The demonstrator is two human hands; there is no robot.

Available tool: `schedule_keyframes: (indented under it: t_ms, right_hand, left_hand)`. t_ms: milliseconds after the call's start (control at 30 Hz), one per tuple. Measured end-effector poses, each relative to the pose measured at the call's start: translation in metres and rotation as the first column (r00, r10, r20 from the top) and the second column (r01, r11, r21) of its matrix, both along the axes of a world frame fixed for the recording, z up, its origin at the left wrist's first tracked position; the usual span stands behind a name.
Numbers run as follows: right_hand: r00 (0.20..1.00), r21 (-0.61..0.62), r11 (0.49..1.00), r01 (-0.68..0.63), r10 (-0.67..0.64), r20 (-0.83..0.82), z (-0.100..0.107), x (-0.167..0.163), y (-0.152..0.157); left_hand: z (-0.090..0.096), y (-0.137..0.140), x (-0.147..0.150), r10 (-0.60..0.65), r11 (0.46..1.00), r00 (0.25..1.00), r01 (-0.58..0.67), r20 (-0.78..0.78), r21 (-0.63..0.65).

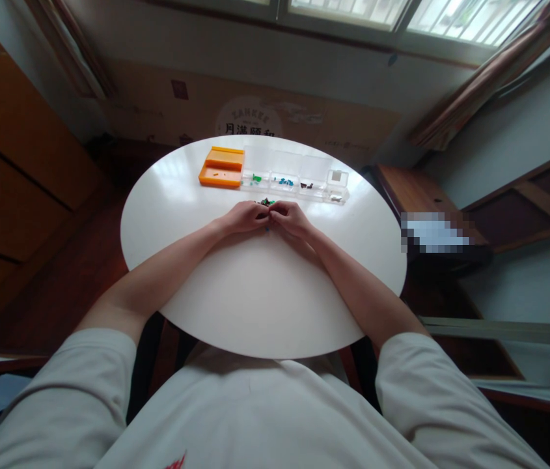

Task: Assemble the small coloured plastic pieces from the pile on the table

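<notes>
My left hand point(250, 217) and my right hand point(290, 217) meet fingertip to fingertip over the white round table point(255, 293). The fingers of both are pinched together, and whatever they hold is too small to make out. A small pile of mixed green, brown and dark pieces point(265, 202) lies just beyond the fingertips. One tiny blue piece point(267, 228) rests on the table just below the hands.
Behind the pile stands an orange box point(220, 168), lid raised, with a few orange bits. Beside it, lidded clear boxes hold green pieces point(256, 178), blue pieces point(284, 182), dark brown pieces point(306, 185) and pale pieces point(336, 197). A wooden cabinet point(401, 185) stands at right.
</notes>
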State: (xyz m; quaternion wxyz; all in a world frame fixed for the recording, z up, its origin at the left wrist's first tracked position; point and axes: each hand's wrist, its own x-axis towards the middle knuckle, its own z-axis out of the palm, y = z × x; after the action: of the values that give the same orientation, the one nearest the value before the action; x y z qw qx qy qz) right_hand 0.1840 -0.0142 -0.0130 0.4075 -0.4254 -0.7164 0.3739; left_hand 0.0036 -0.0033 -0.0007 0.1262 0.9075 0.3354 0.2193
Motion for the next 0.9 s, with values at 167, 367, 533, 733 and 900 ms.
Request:
schedule_keyframes:
  t_ms: [167, 367, 533, 733, 900]
  right_hand:
    - [1.0, -0.011, 1.0, 0.009, -0.01, -0.009, 0.0009, -0.001, -0.0004]
    - [1.0, -0.007, 1.0, 0.012, -0.012, -0.003, 0.0015, -0.0013, -0.0011]
    - [1.0, 0.0, 1.0, 0.006, -0.006, -0.002, -0.0006, -0.0008, -0.0003]
    - [1.0, 0.011, 1.0, -0.018, 0.019, -0.011, -0.0046, 0.0005, 0.0023]
    - [1.0, -0.004, 1.0, -0.018, 0.018, -0.02, -0.0054, 0.0009, 0.0025]
  left_hand:
    - [0.0004, -0.0001, -0.0005, -0.004, 1.0, 1.0, 0.004, -0.013, 0.002]
    - [0.0003, 0.0, -0.0003, 0.024, 1.0, 0.999, -0.025, -0.031, -0.007]
    - [0.0001, 0.0004, 0.0006, 0.017, 0.999, 1.0, -0.017, -0.005, -0.03]
    - [-0.0031, 0.0026, 0.0006, 0.031, 0.999, 0.999, -0.031, -0.016, -0.012]
    - [-0.0031, 0.0023, 0.0006, 0.032, 0.999, 0.999, -0.032, -0.035, -0.006]
